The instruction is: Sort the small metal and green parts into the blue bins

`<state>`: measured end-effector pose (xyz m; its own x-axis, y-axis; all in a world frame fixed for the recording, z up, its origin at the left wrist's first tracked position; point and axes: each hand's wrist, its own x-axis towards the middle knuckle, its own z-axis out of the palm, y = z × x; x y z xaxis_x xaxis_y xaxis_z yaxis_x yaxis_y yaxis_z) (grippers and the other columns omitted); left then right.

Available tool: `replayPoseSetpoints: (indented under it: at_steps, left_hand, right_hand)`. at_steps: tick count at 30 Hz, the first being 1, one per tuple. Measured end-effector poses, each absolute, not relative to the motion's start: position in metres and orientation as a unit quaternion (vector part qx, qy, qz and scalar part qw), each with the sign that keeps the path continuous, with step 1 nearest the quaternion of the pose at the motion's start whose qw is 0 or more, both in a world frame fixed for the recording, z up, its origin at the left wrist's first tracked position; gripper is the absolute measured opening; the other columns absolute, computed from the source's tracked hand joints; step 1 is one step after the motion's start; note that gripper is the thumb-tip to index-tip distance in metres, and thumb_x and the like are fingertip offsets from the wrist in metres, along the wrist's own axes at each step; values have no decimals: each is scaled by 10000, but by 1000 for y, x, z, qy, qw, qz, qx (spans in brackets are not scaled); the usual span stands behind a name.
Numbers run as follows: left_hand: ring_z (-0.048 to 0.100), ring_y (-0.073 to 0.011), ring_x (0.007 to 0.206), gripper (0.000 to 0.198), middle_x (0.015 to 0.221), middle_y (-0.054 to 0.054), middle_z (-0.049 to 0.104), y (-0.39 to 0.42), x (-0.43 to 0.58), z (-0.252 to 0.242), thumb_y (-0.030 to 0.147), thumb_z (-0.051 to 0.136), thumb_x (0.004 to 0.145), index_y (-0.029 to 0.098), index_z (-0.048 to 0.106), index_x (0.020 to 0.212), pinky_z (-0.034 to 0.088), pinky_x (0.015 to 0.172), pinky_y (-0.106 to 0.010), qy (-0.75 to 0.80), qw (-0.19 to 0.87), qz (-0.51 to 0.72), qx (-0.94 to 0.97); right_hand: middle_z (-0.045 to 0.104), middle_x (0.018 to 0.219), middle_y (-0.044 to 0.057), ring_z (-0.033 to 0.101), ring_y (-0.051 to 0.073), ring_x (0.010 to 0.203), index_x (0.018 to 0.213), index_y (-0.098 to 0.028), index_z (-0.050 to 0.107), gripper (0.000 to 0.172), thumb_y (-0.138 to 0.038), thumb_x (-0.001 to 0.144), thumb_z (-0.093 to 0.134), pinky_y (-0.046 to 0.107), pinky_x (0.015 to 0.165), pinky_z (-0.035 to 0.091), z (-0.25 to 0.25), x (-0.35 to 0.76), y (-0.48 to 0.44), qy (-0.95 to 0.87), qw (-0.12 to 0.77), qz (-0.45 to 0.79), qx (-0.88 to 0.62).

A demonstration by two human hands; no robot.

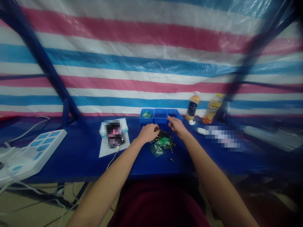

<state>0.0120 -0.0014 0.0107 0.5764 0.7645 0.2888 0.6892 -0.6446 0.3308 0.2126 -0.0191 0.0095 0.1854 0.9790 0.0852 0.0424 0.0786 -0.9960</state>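
Observation:
My left hand hovers over a loose heap of small dark and brass-tipped metal parts, its fingers curled at the heap's far edge. My right hand is raised just right of the heap, fingertips close to the front rim of a blue compartment tray. Whether either hand holds a small part is hidden by the fingers. A green-tinted clear plastic bag lies under the near side of the heap, with a few pale pieces on it. One stray part rests on the blue table nearer me.
Two plastic bottles stand right of the tray. A white power strip with cables sits at left. A blurred item lies on white paper. A striped tarp and blue frame poles rise behind the table.

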Motion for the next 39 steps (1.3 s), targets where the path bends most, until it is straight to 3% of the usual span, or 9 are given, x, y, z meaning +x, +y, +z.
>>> replayPoseSetpoints:
  at_steps: [3, 7, 9, 12, 20, 28, 36, 39]
  left_hand:
    - [668, -216, 895, 203, 968, -38, 730, -2, 12, 11, 331, 538, 895, 242, 694, 991, 489, 776, -295, 416, 92, 202, 882]
    - [667, -218, 917, 213, 997, -41, 728, -3, 12, 11, 296, 545, 880, 247, 700, 1017, 495, 802, -297, 417, 82, 197, 884]
    - [666, -214, 932, 221, 1016, -39, 726, -3, 12, 12, 291, 547, 875, 250, 702, 1028, 497, 809, -292, 414, 81, 199, 884]
    - [666, -205, 938, 224, 1025, -37, 726, -3, 12, 11, 279, 549, 869, 249, 703, 1029, 496, 811, -281, 413, 83, 202, 884]
    - [664, -205, 920, 222, 1027, -30, 725, -1, 12, 8, 264, 540, 863, 252, 701, 1015, 487, 792, -281, 407, 81, 210, 885]
    - [660, -215, 937, 222, 1026, -40, 722, -1, 13, 9, 272, 528, 881, 255, 699, 1021, 489, 806, -287, 411, 82, 202, 885]
    - [659, -215, 951, 246, 1074, -37, 722, -1, 12, 9, 264, 481, 907, 257, 702, 1015, 487, 816, -293, 403, 78, 206, 888]
    - [661, -216, 953, 248, 1069, -38, 724, -1, 12, 9, 259, 480, 908, 259, 701, 1019, 488, 822, -295, 407, 73, 205, 887]
  right_hand:
    - [535, 583, -24, 377, 88, 436, 890, -186, 664, 415, -588, 805, 607, 228, 429, 271, 8, 214, -19, -526, 508, 360, -579]
    - [680, 797, 57, 589, 193, 750, 919, -208, 734, 365, -539, 805, 630, 301, 708, 444, 4, 212, -25, -673, 357, 194, -618]
    - [695, 997, 87, 587, 273, 969, 974, -260, 760, 356, -547, 792, 652, 373, 844, 432, 2, 210, -29, -724, 268, 137, -621]
    - [656, 1147, 94, 518, 352, 1139, 1037, -327, 756, 341, -554, 829, 608, 461, 909, 398, -1, 206, -32, -742, 196, 102, -633]
    - [725, 1036, 46, 618, 265, 1006, 954, -286, 747, 180, -349, 857, 610, 382, 845, 404, 0, 201, -29, -739, 203, 114, -632]
    - [746, 997, 25, 633, 254, 975, 955, -292, 756, 199, -311, 873, 576, 361, 843, 419, 1, 206, -24, -734, 227, 125, -628]
    - [704, 1067, 41, 536, 322, 1104, 880, -302, 770, 212, -451, 797, 644, 431, 891, 388, 8, 205, -35, -748, 199, 107, -624]
    - [710, 995, 42, 566, 282, 1025, 879, -272, 752, 224, -451, 804, 641, 390, 851, 391, 8, 202, -35, -740, 211, 109, -629]
